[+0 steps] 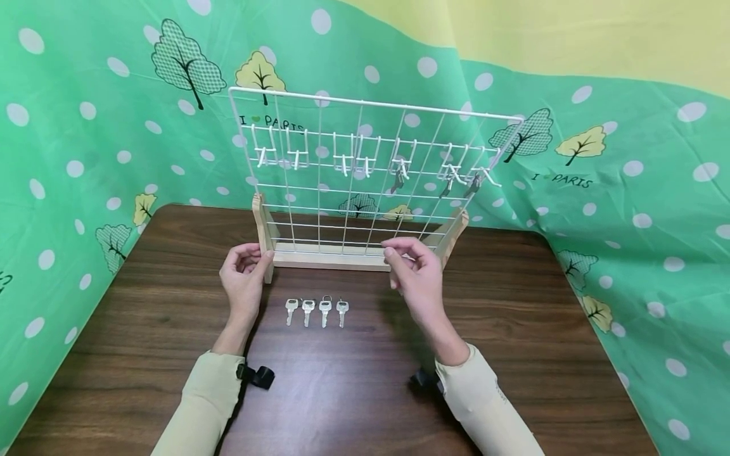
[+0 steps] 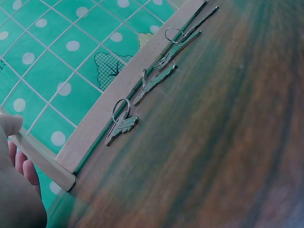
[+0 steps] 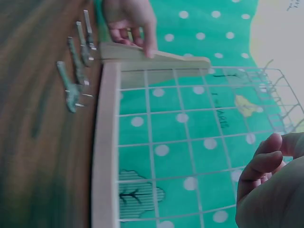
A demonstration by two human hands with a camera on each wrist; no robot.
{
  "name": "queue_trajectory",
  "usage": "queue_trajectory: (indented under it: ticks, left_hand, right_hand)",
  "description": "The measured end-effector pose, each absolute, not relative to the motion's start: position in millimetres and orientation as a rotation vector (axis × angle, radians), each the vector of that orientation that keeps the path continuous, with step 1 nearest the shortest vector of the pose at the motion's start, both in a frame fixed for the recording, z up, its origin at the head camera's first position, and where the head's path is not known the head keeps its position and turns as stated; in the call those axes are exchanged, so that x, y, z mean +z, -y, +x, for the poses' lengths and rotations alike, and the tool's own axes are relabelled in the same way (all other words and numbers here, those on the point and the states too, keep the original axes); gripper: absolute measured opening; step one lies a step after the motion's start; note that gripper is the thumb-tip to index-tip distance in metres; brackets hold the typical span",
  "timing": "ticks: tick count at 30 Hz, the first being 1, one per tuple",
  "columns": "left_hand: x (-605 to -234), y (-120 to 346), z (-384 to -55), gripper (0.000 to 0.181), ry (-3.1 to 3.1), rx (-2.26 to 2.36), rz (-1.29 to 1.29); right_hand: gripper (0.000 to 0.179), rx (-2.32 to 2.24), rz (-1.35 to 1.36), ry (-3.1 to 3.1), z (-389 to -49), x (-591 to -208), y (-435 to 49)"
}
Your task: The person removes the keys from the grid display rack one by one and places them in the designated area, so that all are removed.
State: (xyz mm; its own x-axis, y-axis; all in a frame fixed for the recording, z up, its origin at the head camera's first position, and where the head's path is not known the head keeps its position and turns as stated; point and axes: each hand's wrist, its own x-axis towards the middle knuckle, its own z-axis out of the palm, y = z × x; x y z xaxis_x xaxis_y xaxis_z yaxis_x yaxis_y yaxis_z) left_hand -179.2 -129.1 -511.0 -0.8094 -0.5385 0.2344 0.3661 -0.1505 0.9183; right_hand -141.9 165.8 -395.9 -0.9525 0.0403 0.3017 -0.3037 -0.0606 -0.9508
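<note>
White wire rack [image 1: 371, 103]: stands upright behind both hands, set between a left wooden side [image 1: 262, 221] and a right wooden side [image 1: 454, 234], with a pale base bar [image 1: 331, 258] running along the bottom.
Left hand [image 1: 244, 273]: grips the left wooden side low down, thumb on one face and fingers curled round toward the other.
Right hand [image 1: 417, 275]: loosely curled in front of the lower right part of the rack, thumb near the index finger, with nothing visible in the grasp; cannot tell from the head view whether touching the wires.
Loose keys [image 1: 325, 306]: four in a row, lying on the brown table [image 1: 142, 354] in front of the base bar, between the hands and nearer the left; heads toward the rack, blades toward the person.
Key ring [image 2: 114, 108]: looped through the head of the nearest key in the left wrist view.
Hooks [image 1: 296, 157]: seven, white, ranged along the upper wires.
Hanging keys [image 1: 397, 182]: on the three rightmost hooks.
Backdrop [image 1: 371, 38]: green dotted cloth with printed trees.
</note>
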Motion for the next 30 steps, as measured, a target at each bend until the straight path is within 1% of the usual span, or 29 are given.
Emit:
queue_trajectory:
  ticks: [14,30]
  left_hand:
    - [-510.8,128.0,-179.2,0.029,1.546,-2.005,0.209]
    - [-510.3,128.2,-178.5,0.027,1.53,-2.01,0.212]
  right_hand:
    - [0.018,1.95,0.382,1.752,-155.9,-362.6,-164.8]
    - [0.023,1.892,0.341,1.732,-174.2,-345.2,-156.1]
